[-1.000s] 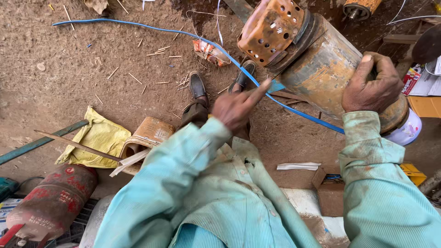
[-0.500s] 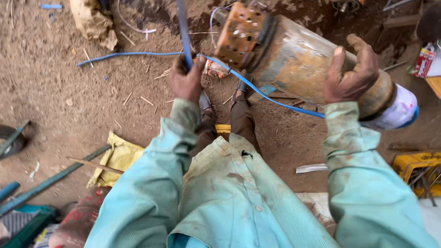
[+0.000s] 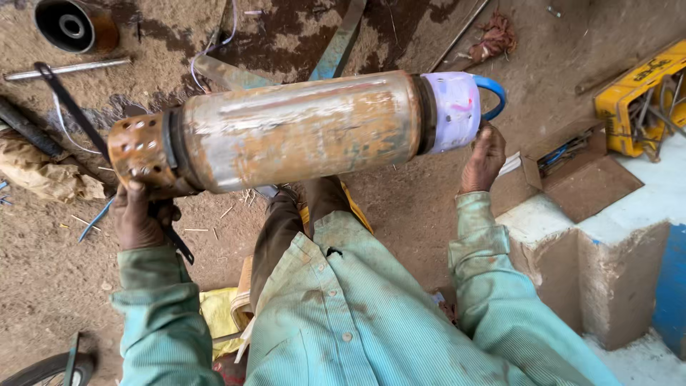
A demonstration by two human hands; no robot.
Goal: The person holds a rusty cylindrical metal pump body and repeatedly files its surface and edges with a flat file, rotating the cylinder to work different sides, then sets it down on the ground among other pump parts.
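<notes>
**Holding a rusty cylinder level above the dirt floor**

Starting far left: a black round part (image 3: pixel 71 27) on the ground, a metal rod (image 3: pixel 68 69) just near of it, crumpled tan cloth (image 3: pixel 46 175) at the left edge. Left hand (image 3: pixel 143 218) cupped under the perforated rusty end cap (image 3: pixel 139 154), grip closed around that end together with a black strap (image 3: pixel 75 114). Rusty cylinder (image 3: pixel 300 129) lying horizontal across the middle, raised off the dirt floor (image 3: pixel 43 286) above the knees. White plastic end (image 3: pixel 454 111) on the right, a blue loop (image 3: pixel 493 93) sticking out beyond it. Right hand (image 3: pixel 484 157) pressed against the white end from below, fingers curled on its edge. Further right: an open cardboard box (image 3: pixel 593 179), a yellow crate (image 3: pixel 636 100) far right, a concrete block (image 3: pixel 607 264) near right.
</notes>
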